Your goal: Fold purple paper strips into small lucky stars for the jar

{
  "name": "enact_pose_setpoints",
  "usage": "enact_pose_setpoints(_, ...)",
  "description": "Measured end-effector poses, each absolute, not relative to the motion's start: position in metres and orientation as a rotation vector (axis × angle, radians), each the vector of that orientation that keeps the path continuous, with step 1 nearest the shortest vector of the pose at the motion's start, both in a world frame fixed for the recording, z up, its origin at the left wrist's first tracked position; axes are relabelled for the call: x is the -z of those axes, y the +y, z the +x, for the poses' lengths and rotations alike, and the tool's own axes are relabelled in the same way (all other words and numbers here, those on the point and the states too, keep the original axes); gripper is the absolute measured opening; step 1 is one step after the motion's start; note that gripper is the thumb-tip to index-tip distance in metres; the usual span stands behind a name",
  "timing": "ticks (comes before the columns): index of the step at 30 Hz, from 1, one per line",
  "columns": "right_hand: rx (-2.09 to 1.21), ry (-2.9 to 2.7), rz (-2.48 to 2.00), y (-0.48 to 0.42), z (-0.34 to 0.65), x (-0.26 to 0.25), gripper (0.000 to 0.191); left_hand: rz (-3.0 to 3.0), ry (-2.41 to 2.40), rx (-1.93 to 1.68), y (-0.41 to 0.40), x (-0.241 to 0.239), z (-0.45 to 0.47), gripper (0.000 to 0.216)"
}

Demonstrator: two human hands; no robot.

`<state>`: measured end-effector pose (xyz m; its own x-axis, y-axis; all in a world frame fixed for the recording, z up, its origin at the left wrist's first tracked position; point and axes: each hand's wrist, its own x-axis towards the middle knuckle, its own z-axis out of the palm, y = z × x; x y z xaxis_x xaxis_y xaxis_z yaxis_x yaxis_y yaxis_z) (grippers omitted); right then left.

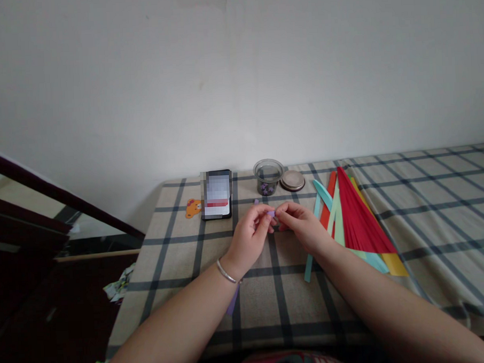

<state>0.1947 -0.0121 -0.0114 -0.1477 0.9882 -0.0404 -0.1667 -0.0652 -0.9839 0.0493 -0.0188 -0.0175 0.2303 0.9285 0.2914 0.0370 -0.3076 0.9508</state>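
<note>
My left hand (250, 235) and my right hand (302, 225) meet over the middle of the checked tablecloth (427, 205), fingers pinched together on a thin purple paper strip (271, 214). The strip's loose end trails under my left wrist, showing as a purple tail (233, 301) below the silver bracelet (225, 273). Both hands are closed on the strip, fingertips almost touching.
A fan of coloured paper strips (358, 219), red, teal, green, orange and yellow, lies right of my hands. Behind them stand a clear jar (268, 176) holding small purple pieces and its lid (292, 180). A phone (217, 194) and an orange bear sticker (193, 208) lie at the back left.
</note>
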Motion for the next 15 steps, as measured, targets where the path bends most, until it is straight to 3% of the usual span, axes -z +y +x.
enact_pose_setpoints(15, -1.565, -1.129, -0.919, -0.0131, 0.1947, 0.0123, 0.028, 1.341, 0.831, -1.167, -0.0168, 0.0123, 0.0489, 0.023)
